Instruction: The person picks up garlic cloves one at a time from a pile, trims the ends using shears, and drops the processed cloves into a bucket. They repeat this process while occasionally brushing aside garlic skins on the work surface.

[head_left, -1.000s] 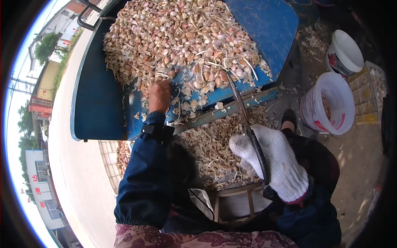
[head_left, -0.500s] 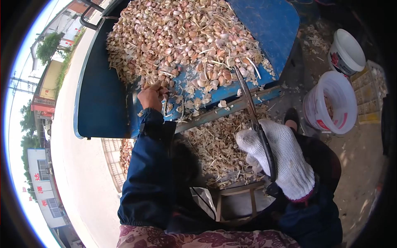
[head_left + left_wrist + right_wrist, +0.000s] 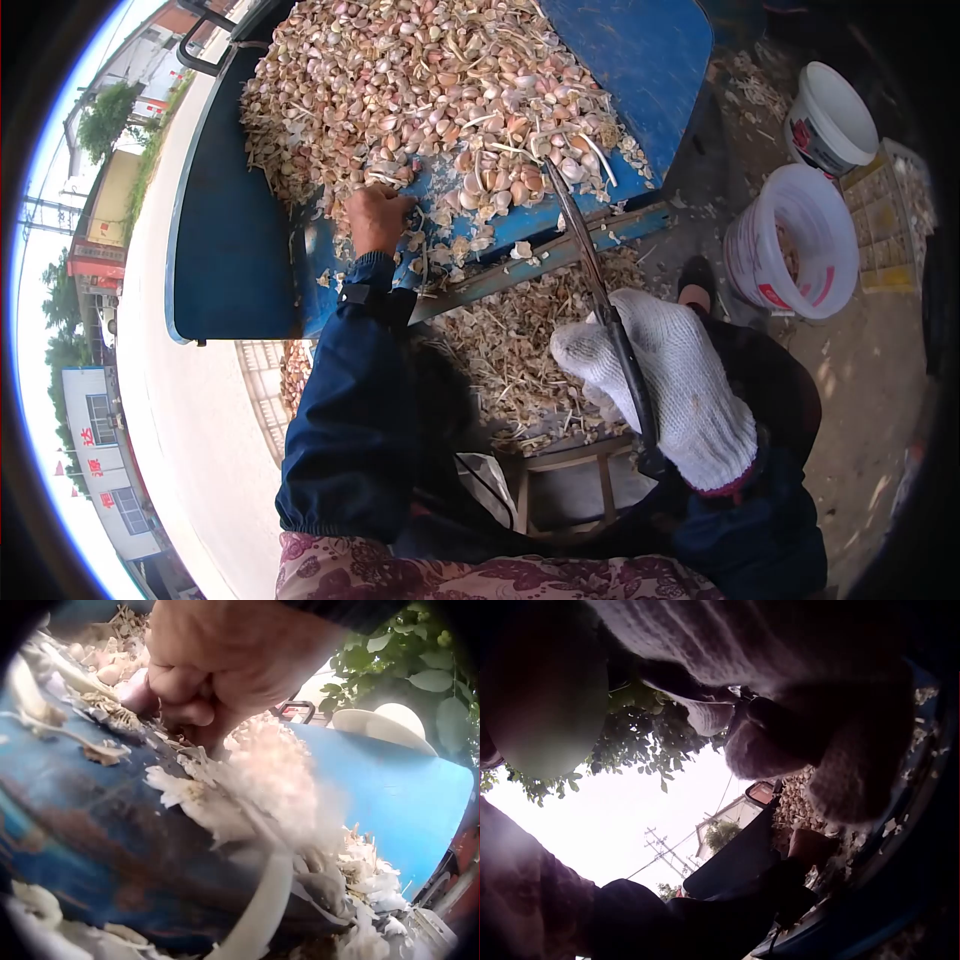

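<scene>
A large heap of garlic cloves (image 3: 420, 90) fills a blue metal tray (image 3: 235, 260). My bare left hand (image 3: 378, 220) is at the heap's near edge, above scraps of peel. In the left wrist view its fingers (image 3: 176, 682) are curled, with a pinkish clove (image 3: 135, 691) right beside them; I cannot tell whether they hold it. My right hand (image 3: 672, 385), in a white knitted glove, grips a long, slender dark tool (image 3: 588, 255) by its black handle. The tool's far tip overlaps cloves at the tray's front. Gloved fingers (image 3: 761, 754) fold about the dark handle in the right wrist view.
Dry skins and stalks (image 3: 520, 360) lie piled below the tray's front rail (image 3: 540, 262). To the right stand a clear plastic bucket (image 3: 745, 240), a white bucket (image 3: 840, 110) and a yellow crate (image 3: 885, 235). A pale paved strip (image 3: 190, 300) runs along the left.
My left hand pulls slightly toward me and left, then moves back up toward the heap. The right hand and its tool stay nearly in place; the head view shifts a little.
</scene>
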Demonstrator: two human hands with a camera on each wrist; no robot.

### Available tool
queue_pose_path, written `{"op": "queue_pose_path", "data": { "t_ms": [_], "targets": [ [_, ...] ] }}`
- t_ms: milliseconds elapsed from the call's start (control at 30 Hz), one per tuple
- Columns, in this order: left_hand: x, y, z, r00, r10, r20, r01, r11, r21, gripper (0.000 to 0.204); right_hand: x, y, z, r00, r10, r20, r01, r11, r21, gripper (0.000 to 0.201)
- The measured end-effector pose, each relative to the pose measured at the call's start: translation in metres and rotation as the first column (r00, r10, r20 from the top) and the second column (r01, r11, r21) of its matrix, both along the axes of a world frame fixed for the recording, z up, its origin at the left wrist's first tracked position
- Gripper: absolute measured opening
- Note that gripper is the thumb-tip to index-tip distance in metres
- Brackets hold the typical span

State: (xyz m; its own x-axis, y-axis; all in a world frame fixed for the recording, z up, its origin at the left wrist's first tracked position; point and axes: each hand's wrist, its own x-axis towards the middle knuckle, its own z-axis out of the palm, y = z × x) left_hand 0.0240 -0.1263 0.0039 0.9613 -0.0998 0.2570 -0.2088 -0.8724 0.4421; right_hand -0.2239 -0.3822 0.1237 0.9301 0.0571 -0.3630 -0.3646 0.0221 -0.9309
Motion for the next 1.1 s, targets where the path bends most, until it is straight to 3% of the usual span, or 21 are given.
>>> {"op": "queue_pose_path", "data": {
  "t_ms": [167, 233, 267, 333, 367, 400, 467, 500, 567, 633, 700, 867, 1100],
  "targets": [
    [0.007, 0.012, -0.008, 1.000, 0.018, 0.000, -0.018, 0.991, -0.136, 0.016, 0.001, 0.001, 0.007, 0.999, 0.015, 0.037, -0.014, 0.999, -0.052, 0.028],
    [0.005, 0.021, -0.001, 0.941, -0.007, -0.339, -0.200, 0.797, -0.570, 0.017, 0.001, 0.002, 0.005, 0.997, -0.011, 0.070, 0.016, 0.997, -0.075, 0.031],
    [0.005, 0.026, 0.003, 0.942, -0.005, -0.334, -0.198, 0.799, -0.568, 0.017, 0.001, 0.003, 0.003, 0.994, -0.037, 0.101, 0.047, 0.994, -0.099, 0.035],
    [0.004, 0.042, 0.007, 0.776, -0.433, -0.459, -0.257, 0.447, -0.857, 0.015, 0.002, 0.003, -0.003, 0.999, -0.007, 0.033, 0.010, 0.995, -0.095, 0.031],
    [0.002, 0.049, 0.007, 0.652, -0.637, -0.410, -0.342, 0.235, -0.910, 0.016, 0.003, 0.004, -0.007, 0.999, 0.021, -0.042, -0.025, 0.995, -0.093, 0.027],
    [-0.010, 0.045, 0.013, 0.634, -0.676, -0.377, -0.411, 0.119, -0.904, 0.016, 0.004, 0.007, -0.013, 0.999, 0.024, -0.039, -0.027, 0.995, -0.094, 0.027],
    [-0.027, 0.036, 0.027, 0.620, -0.702, -0.351, -0.411, 0.091, -0.907, 0.017, 0.005, 0.012, -0.023, 0.983, 0.076, 0.166, -0.030, 0.964, -0.263, 0.035],
    [-0.034, 0.032, 0.033, 0.603, -0.728, -0.326, -0.413, 0.064, -0.908, 0.017, 0.005, 0.014, -0.021, 0.983, 0.076, 0.167, -0.030, 0.964, -0.265, 0.035],
    [-0.050, 0.025, 0.042, 0.624, -0.727, -0.286, -0.375, 0.043, -0.926, 0.018, 0.009, 0.019, -0.013, 0.922, 0.159, 0.354, 0.067, 0.833, -0.549, 0.046],
    [-0.067, 0.017, 0.055, 0.635, -0.745, -0.204, -0.210, 0.087, -0.974, 0.018, 0.010, 0.025, -0.012, 0.948, 0.130, 0.291, 0.051, 0.839, -0.541, 0.055],
    [-0.083, 0.007, 0.066, 0.630, -0.747, -0.212, -0.215, 0.094, -0.972, 0.017, 0.012, 0.029, -0.014, 0.925, 0.250, 0.286, 0.017, 0.725, -0.689, 0.056],
    [-0.104, -0.005, 0.073, 0.595, -0.789, -0.155, -0.169, 0.065, -0.983, 0.016, 0.013, 0.041, -0.028, 0.894, 0.346, 0.284, 0.003, 0.629, -0.778, 0.060],
    [-0.119, -0.018, 0.088, 0.649, -0.745, -0.157, -0.175, 0.056, -0.983, 0.008, 0.013, 0.044, -0.027, 0.887, 0.340, 0.312, 0.036, 0.623, -0.781, 0.057]
  ]
}}
